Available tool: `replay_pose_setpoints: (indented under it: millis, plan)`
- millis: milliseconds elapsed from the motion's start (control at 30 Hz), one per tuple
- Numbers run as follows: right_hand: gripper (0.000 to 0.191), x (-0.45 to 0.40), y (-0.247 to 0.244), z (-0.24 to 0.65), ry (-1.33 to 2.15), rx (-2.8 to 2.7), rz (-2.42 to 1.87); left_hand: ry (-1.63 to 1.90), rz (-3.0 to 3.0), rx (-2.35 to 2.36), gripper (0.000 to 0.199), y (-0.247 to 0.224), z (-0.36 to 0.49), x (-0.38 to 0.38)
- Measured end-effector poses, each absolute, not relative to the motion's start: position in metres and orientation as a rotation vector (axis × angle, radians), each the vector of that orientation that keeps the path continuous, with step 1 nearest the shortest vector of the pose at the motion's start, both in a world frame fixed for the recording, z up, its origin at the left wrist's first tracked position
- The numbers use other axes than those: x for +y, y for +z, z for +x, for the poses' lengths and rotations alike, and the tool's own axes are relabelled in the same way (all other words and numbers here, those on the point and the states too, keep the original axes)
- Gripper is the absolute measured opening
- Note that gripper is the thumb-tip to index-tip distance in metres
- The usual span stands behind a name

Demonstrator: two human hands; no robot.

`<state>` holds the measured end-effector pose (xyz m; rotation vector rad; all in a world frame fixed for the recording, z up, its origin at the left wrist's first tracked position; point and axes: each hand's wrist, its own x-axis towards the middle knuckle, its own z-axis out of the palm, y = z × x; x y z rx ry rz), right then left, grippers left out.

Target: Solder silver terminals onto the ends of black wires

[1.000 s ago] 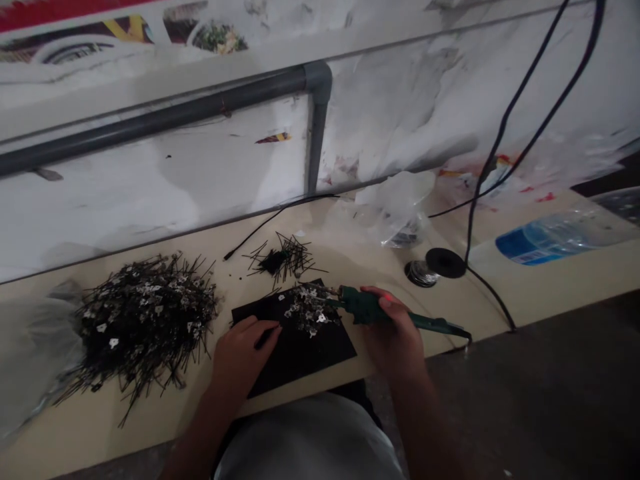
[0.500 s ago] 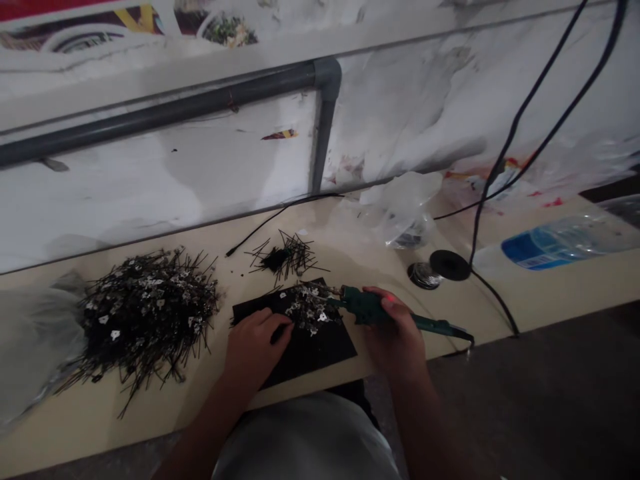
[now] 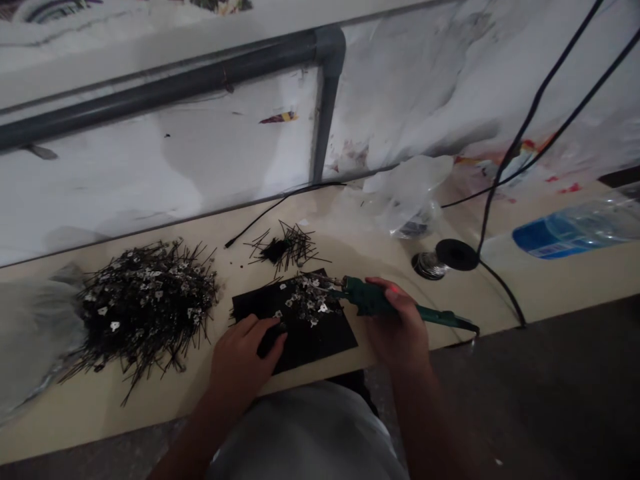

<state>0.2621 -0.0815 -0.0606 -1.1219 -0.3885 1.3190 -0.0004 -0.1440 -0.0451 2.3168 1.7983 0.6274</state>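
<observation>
My right hand (image 3: 400, 327) grips a green-handled soldering iron (image 3: 373, 301), whose tip points left over a small heap of silvery metal tabs (image 3: 305, 303). Those tabs lie on a black mat (image 3: 320, 340) on the beige bench. My left hand (image 3: 243, 357) rests palm down on the mat's left part, fingertips beside the tabs; whether it pinches a piece I cannot tell. A large pile of thin black pins with white tabs (image 3: 145, 307) sits to the left, and a smaller bundle of black pins (image 3: 287, 248) lies behind the mat.
A solder spool (image 3: 429, 265) and a black disc (image 3: 456, 254) sit right of the mat, with black cables (image 3: 505, 173) running up. A crumpled clear plastic bag (image 3: 405, 193), a lying water bottle (image 3: 575, 233) and a grey pipe (image 3: 320, 100) line the back.
The view has tilted down a little. My left hand slid forward to the tabs and then drew slightly back on the mat. The right hand stays on the soldering iron.
</observation>
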Motion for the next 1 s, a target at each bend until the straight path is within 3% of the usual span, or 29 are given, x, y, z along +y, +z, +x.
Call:
replay_pose_setpoints:
  millis: [1000]
  plan:
    - [0.019,-0.083,-0.071,0.263,1.306,-0.366,-1.049,0.71,2.212,1.884,0.007,-0.044,0.025,-0.113]
